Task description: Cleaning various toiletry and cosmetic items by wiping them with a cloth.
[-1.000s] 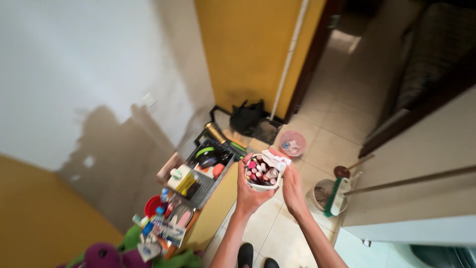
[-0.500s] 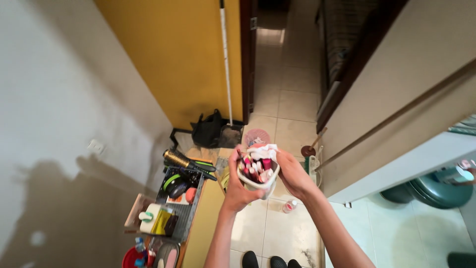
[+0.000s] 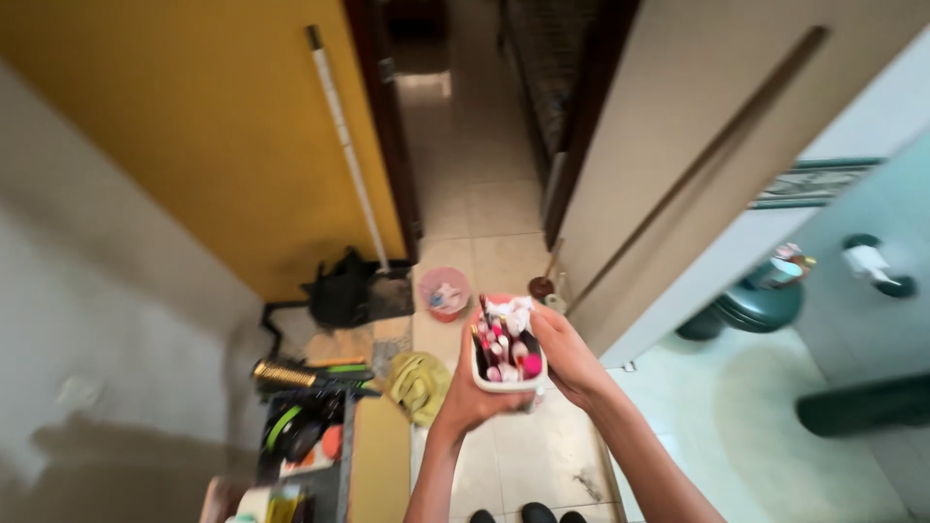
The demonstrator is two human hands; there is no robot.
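A big yellow wall point(image 3: 194, 126) stands on the left, and a pale open door point(image 3: 678, 184) on the right, with tiled floor point(image 3: 465, 184) between them. A long white pole point(image 3: 351, 155) leans on the wall by a black bag point(image 3: 339, 295). Low on the left, a dark rack point(image 3: 305, 426) holds a brush and small things. In the middle, both hands hold up a small white tub point(image 3: 507, 353) over the floor. It stands upright, mouth up, so the pink and red sticks inside do not spill; they point up. The left hand point(image 3: 465, 392) wraps around its side and bottom. The right hand point(image 3: 567, 358) is curled against the other side, steadying it.
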